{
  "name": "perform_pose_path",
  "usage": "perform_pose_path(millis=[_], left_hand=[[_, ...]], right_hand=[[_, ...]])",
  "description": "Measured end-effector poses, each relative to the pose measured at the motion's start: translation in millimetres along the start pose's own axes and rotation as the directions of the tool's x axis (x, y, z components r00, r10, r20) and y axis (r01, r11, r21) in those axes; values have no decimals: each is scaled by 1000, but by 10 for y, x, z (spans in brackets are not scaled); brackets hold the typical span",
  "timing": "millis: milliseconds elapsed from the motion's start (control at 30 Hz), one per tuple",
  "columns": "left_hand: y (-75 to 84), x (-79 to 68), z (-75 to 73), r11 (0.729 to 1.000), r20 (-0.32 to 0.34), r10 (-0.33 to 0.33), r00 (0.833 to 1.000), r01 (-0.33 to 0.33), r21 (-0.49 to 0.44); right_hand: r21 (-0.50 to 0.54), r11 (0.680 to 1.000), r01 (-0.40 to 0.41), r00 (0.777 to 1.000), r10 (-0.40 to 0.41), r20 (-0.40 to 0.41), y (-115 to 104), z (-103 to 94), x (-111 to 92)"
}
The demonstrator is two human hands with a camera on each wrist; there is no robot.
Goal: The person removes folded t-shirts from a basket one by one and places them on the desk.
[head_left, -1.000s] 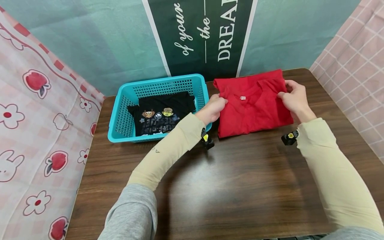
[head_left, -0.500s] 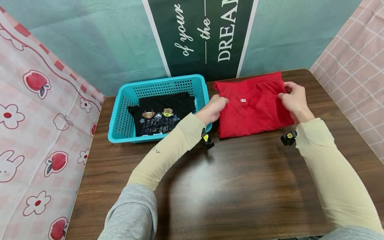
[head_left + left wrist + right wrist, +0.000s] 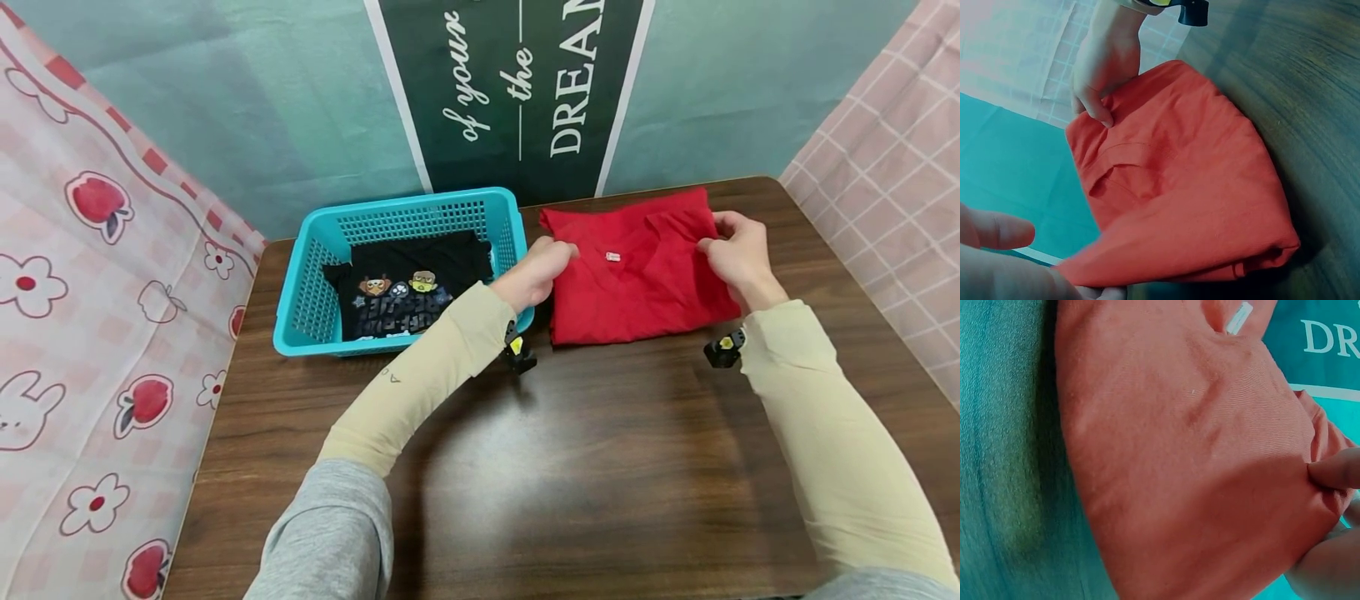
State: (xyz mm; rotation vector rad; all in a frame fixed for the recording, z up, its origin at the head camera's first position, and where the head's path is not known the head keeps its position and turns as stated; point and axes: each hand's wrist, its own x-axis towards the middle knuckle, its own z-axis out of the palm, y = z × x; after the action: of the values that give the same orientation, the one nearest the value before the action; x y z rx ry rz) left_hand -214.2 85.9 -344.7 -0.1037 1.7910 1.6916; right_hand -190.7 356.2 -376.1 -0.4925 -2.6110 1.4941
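A folded red shirt (image 3: 637, 292) with a small white neck tag lies at the back right of the wooden table. At its left edge is my left hand (image 3: 538, 271), gripping the cloth; the left wrist view shows fingertips (image 3: 1107, 294) under the fold. Across from it, my right hand (image 3: 742, 254) pinches the right edge, with the thumb (image 3: 1338, 469) pressing into the fabric in the right wrist view. Left of the red shirt stands a turquoise plastic basket (image 3: 300, 342). Inside it lies a black shirt (image 3: 408, 250) with a cartoon print.
My left forearm passes over the front right corner of the basket. Behind the table (image 3: 585, 467) hangs a green cloth (image 3: 225, 108) with white lettering. Patterned curtains (image 3: 97, 333) border the left side, and a pink grid cloth (image 3: 885, 167) the right.
The red shirt's far edge has come down slightly toward the table, and its neck tag sits a little lower. Both hands keep their hold on its sides. The head view has shifted slightly.
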Motion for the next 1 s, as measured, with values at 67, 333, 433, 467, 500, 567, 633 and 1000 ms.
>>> perform_pose_path(millis=[67, 333, 433, 467, 500, 567, 633, 1000], left_hand=[[8, -34, -15, 1000, -12, 2, 1000, -2, 17], [41, -208, -63, 998, 15, 18, 1000, -18, 54], [46, -281, -89, 997, 56, 42, 998, -46, 69], [44, -304, -103, 996, 75, 51, 996, -56, 71], [41, -329, -119, 995, 94, 60, 994, -66, 72], [35, -376, -163, 993, 132, 87, 988, -96, 71], [37, -430, -222, 989, 145, 114, 983, -126, 75], [72, -742, -1013, 966, 39, 256, 966, -258, 36]], right_hand=[[-9, 1000, 2, 1000, -2, 3, 8, 1, 1], [-23, 1000, -1, 1000, 1, 9, 39, -11, 15], [-48, 999, -5, 1000, 6, 22, 41, -12, 21], [-55, 998, -8, 1000, 9, 26, 41, -11, 25], [-66, 998, -7, 999, 10, 32, 40, -10, 27], [-83, 996, -13, 999, 16, 38, 36, -8, 29], [-89, 996, -23, 999, 27, 39, 36, -9, 35], [-5, 994, -108, 994, 108, -36, -15, 15, 48]])
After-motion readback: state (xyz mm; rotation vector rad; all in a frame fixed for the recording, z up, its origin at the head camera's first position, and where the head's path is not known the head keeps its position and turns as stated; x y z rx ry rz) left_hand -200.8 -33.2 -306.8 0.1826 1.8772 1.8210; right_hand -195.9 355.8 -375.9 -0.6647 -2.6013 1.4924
